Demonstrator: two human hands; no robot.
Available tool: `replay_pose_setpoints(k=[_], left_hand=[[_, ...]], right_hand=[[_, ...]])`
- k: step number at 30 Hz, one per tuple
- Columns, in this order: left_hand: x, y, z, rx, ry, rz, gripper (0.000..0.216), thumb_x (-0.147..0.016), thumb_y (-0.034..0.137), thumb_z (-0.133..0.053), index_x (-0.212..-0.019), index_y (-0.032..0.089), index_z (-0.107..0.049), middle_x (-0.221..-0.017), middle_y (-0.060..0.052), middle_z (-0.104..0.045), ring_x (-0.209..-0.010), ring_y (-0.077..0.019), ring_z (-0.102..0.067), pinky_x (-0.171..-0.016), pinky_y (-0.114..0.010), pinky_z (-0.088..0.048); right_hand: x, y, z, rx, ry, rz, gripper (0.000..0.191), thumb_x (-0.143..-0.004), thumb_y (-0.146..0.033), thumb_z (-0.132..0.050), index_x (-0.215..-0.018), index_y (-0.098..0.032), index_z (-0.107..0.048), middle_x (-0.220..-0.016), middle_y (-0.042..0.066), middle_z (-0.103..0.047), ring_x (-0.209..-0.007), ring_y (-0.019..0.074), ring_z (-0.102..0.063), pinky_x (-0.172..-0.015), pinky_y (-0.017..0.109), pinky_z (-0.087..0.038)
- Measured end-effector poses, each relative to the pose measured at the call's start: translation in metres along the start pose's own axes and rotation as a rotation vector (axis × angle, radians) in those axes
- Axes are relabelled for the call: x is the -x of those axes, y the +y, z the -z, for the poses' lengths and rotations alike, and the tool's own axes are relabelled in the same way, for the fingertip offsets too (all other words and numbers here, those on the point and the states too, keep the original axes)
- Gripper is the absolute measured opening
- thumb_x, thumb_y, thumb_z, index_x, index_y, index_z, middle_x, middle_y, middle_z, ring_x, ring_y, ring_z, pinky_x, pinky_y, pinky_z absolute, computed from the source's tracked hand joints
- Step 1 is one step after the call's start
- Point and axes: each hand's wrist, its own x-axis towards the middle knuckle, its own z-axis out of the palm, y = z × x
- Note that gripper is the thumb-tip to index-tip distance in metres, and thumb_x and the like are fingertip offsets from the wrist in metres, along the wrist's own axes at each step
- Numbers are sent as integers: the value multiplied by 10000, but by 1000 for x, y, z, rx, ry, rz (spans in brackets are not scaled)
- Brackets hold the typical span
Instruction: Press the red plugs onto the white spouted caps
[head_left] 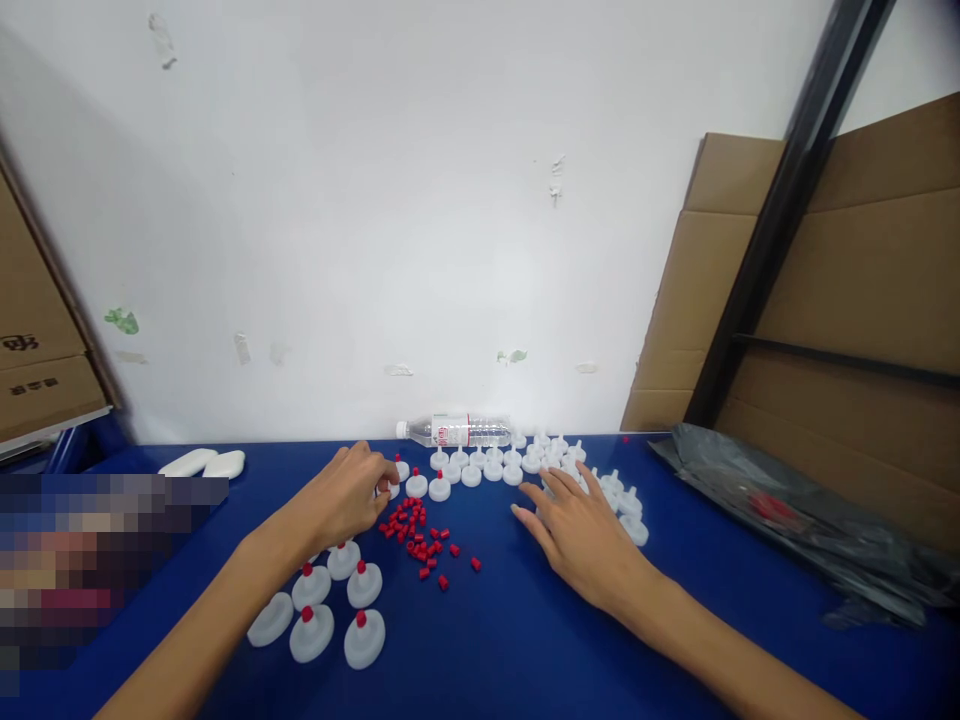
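Note:
My left hand (351,492) is closed, its fingertips pinched on a white nozzle cap (394,491) that the fingers partly hide. Close by stand white nozzle caps with red tips (417,484). Loose small red caps (417,540) lie scattered between my two hands. My right hand (583,540) has its fingers spread over a cluster of white nozzle caps without red tips (532,462), and some of these are hidden under it. Below my left wrist sit several larger-looking white nozzle caps with red tips (364,640).
A clear plastic bottle (487,431) lies on its side against the wall behind the caps. White rounded pieces (225,464) rest at the back left of the blue table (480,660). Grey plastic bags (780,520) and cardboard (862,300) are on the right.

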Motion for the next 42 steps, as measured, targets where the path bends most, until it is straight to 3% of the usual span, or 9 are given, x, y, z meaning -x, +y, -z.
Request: replay_pose_setpoints(k=[6,11,15,21,26,30,32,37,42], left_hand=[[-1,6,1,5,69,-71,274,-924,234,-461,-924,207,-734,-938,-93,-711,-944,-273,-624,-737,-352,-487],[0,23,4,11,131,-130,307,-989,254,-404,-987,178,-701,-954,-93,-692,-926,-253,-622,-783,-381,-502],[-1,31,2,6,186,-190,277,-999,231,-417,-1018,176,-688,-985,-83,-688,-930,-243,-613,-820,-405,-503],[-3,38,-7,-47,249,-287,248,-997,180,-428,-1055,169,-669,-1006,-93,-660,-947,-245,-589,-823,-415,-508],[-2,48,-9,-59,289,-340,268,-1007,178,-395,-954,167,-657,-963,-85,-644,-882,-224,-577,-767,-386,-495],[1,58,-9,-19,284,-341,273,-1008,186,-396,-1018,176,-669,-964,-82,-659,-859,-218,-583,-757,-379,-466],[2,64,-9,53,286,-332,271,-1010,196,-410,-1053,189,-678,-985,-78,-680,-881,-217,-601,-790,-390,-458],[5,80,-10,323,272,-281,249,-1015,240,-467,-1119,228,-692,-1025,-41,-739,-925,-197,-655,-908,-404,-468],[7,93,-13,513,215,-273,234,-1008,234,-498,-1069,257,-723,-1067,-4,-769,-951,-182,-696,-888,-334,-506]], right_hand=[[0,-2,3,-47,-13,109,344,-1045,-313,-412,-1297,-199,-615,-1277,113,-673,-1324,303,-530,-1185,595,-276],[-1,4,6,4,47,67,311,-995,-287,-523,-1271,-181,-621,-1165,124,-713,-1269,324,-563,-1184,626,-238],[0,7,7,-13,14,85,260,-965,-278,-590,-1206,-194,-644,-1023,99,-742,-1231,317,-588,-1187,651,-195],[-1,9,2,-44,-3,144,244,-948,-202,-622,-1191,-226,-633,-963,64,-728,-1208,297,-598,-1172,671,-201],[-2,8,5,-125,55,203,290,-975,-176,-573,-1257,-244,-571,-1027,59,-684,-1068,249,-655,-1139,625,-313],[1,-2,20,-248,58,171,375,-1031,-239,-461,-1404,-268,-442,-1177,97,-620,-971,239,-680,-866,438,-573],[3,-6,25,-298,53,161,401,-1030,-263,-466,-1427,-276,-410,-1172,93,-626,-946,242,-682,-803,412,-589],[6,-10,24,-403,115,173,438,-1021,-280,-490,-1445,-257,-384,-1095,87,-699,-1001,244,-685,-881,421,-574],[7,-12,22,-447,105,182,466,-1017,-333,-519,-1450,-259,-361,-1188,85,-700,-1065,255,-664,-895,431,-576]])
